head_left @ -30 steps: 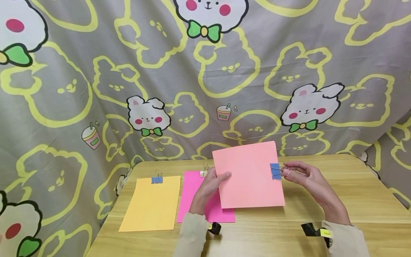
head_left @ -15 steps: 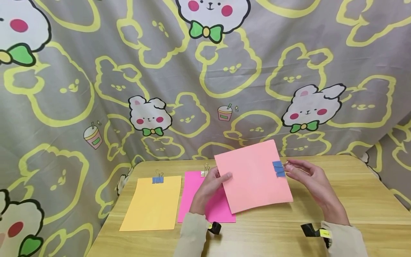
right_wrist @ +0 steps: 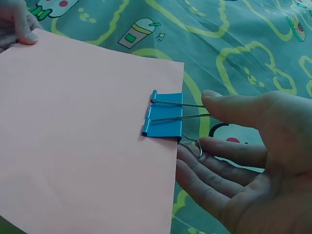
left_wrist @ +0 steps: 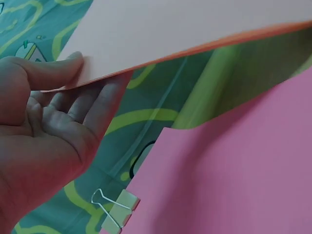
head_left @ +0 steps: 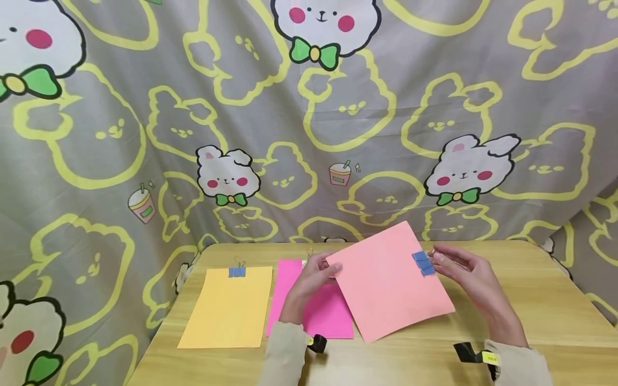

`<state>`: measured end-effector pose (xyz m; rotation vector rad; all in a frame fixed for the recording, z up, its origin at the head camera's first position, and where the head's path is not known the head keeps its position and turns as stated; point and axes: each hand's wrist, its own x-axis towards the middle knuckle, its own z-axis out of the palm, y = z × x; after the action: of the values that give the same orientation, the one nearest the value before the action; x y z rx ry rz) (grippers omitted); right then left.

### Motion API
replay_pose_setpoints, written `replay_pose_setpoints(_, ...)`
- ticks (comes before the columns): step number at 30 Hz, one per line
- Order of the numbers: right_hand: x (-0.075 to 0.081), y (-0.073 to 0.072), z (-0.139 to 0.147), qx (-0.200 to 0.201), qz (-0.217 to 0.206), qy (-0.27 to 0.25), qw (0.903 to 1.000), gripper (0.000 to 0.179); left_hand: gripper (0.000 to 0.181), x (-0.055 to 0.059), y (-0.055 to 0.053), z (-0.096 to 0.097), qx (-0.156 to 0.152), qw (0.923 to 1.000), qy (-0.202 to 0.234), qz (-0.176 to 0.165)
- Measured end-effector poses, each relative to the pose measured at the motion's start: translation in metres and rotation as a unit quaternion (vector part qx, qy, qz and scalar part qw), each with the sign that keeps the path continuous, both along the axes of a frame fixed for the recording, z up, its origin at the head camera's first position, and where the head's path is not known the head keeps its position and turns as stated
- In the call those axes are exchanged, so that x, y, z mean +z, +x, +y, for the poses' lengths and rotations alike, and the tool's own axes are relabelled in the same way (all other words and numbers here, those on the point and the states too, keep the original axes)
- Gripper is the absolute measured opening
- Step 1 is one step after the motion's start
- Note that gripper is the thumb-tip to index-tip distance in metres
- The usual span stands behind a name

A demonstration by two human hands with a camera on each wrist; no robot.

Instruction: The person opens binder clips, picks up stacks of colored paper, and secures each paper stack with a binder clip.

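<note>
A stack of light pink paper (head_left: 391, 284) hangs tilted above the table. My left hand (head_left: 311, 281) pinches its left corner, thumb on top and fingers underneath, as the left wrist view also shows. A blue binder clip (right_wrist: 165, 115) grips the stack's opposite edge, its two wire handles spread apart. My right hand (head_left: 475, 279) holds the clip by these handles, with the thumb (right_wrist: 234, 107) on the upper one and the fingers by the lower one. Below the left hand lies magenta paper (head_left: 328, 319) with a pale binder clip (left_wrist: 121, 210) on its far edge, partly hidden in the head view.
Yellow paper (head_left: 227, 311) with another blue binder clip (head_left: 237, 272) lies on the left part of the wooden table (head_left: 545, 300). A grey curtain (head_left: 289, 118) with cartoon rabbits hangs behind the table's far edge and along its left side.
The light pink stack has turned clockwise in the head view, its lower right corner swinging outward and its clipped edge now slanting. Both hands have kept their holds.
</note>
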<state>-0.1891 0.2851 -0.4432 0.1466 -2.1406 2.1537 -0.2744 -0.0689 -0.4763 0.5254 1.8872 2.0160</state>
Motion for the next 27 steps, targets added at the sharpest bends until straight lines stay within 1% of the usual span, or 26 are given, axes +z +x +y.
replay_pose_setpoints(2,-0.001,0.001,-0.001,-0.006,0.003,-0.010,0.9999,0.053,0.035,0.000,0.002,-0.003,-0.011,0.9999,-0.008,0.004)
replay_pose_setpoints(4,0.000,0.002,-0.003,-0.023,0.004,-0.025,0.9994,0.051,0.034,0.001,0.004,-0.005,-0.030,0.9993,-0.019,0.009)
replay_pose_setpoints(8,0.002,0.003,-0.003,-0.066,-0.005,-0.047,0.9967,0.046,0.032,0.004,0.007,-0.004,-0.083,0.9955,-0.041,0.022)
replay_pose_setpoints(10,0.001,0.003,-0.002,-0.082,-0.010,-0.053,0.9952,0.046,0.032,0.005,0.009,0.000,-0.103,0.9934,-0.050,0.015)
replay_pose_setpoints(13,-0.002,0.003,0.000,-0.097,-0.020,-0.036,0.9944,0.050,0.031,0.001,0.014,0.008,-0.112,0.9910,-0.072,-0.018)
replay_pose_setpoints(15,-0.003,0.000,0.002,-0.104,-0.029,-0.005,0.9942,0.055,0.030,-0.004,0.020,0.013,-0.116,0.9884,-0.087,-0.047)
replay_pose_setpoints(17,-0.003,-0.007,0.004,-0.110,-0.032,0.051,0.9921,0.059,0.029,-0.009,0.026,0.019,-0.118,0.9856,-0.100,-0.068)
replay_pose_setpoints(19,0.001,-0.016,0.006,-0.110,-0.027,0.112,0.9872,0.062,0.028,-0.012,0.033,0.025,-0.128,0.9827,-0.106,-0.082)
replay_pose_setpoints(21,0.005,-0.026,0.007,-0.106,-0.012,0.172,0.9794,0.061,0.025,-0.013,0.040,0.031,-0.141,0.9801,-0.105,-0.092)
replay_pose_setpoints(23,0.008,-0.037,0.007,-0.088,0.004,0.212,0.9732,0.058,0.011,-0.012,0.046,0.036,-0.150,0.9775,-0.108,-0.102)
replay_pose_setpoints(24,0.010,-0.042,0.007,-0.077,0.010,0.227,0.9709,0.056,0.009,-0.012,0.049,0.038,-0.152,0.9763,-0.111,-0.107)
replay_pose_setpoints(26,0.010,-0.053,0.007,-0.048,0.011,0.246,0.9679,0.055,0.025,-0.012,0.054,0.040,-0.148,0.9749,-0.119,-0.116)
replay_pose_setpoints(27,0.009,-0.058,0.007,-0.032,0.009,0.252,0.9672,0.056,0.029,-0.012,0.056,0.040,-0.143,0.9744,-0.128,-0.118)
